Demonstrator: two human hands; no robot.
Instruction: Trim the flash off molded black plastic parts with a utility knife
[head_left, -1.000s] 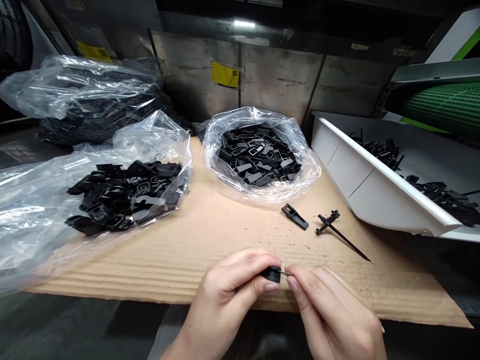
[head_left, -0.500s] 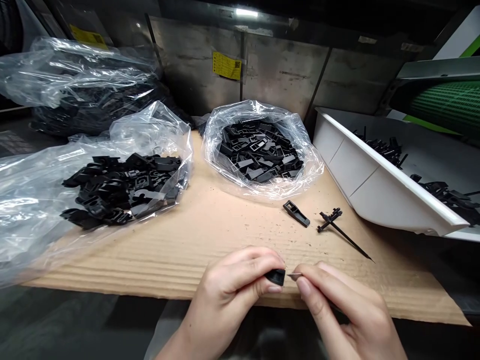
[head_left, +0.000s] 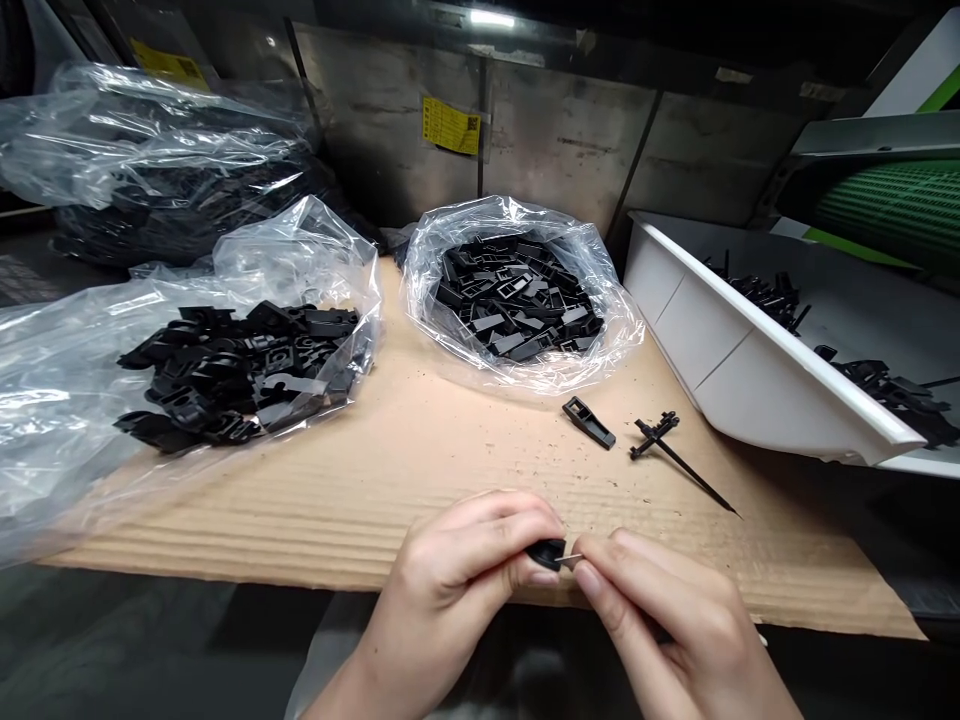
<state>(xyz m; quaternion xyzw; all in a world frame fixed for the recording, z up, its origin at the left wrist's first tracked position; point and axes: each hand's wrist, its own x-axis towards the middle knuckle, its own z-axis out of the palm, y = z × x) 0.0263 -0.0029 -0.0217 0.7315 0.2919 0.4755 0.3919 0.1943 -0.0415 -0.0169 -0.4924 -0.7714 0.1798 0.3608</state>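
Note:
My left hand pinches a small black plastic part between thumb and fingers, just above the near edge of the cardboard sheet. My right hand is closed in a pinch on a thin metal blade, whose tip touches the part. Beyond my hands, a loose black clip and a black sprue with a long spike lie on the cardboard.
Two open clear bags of black plastic parts sit on the cardboard, one at the left and one at the centre back. A tied bag lies far left. A white tray with black parts stands at the right, below a green conveyor.
The blade in my right hand drew a little away from the black part, then came back against it. Both hands stayed at the cardboard's near edge.

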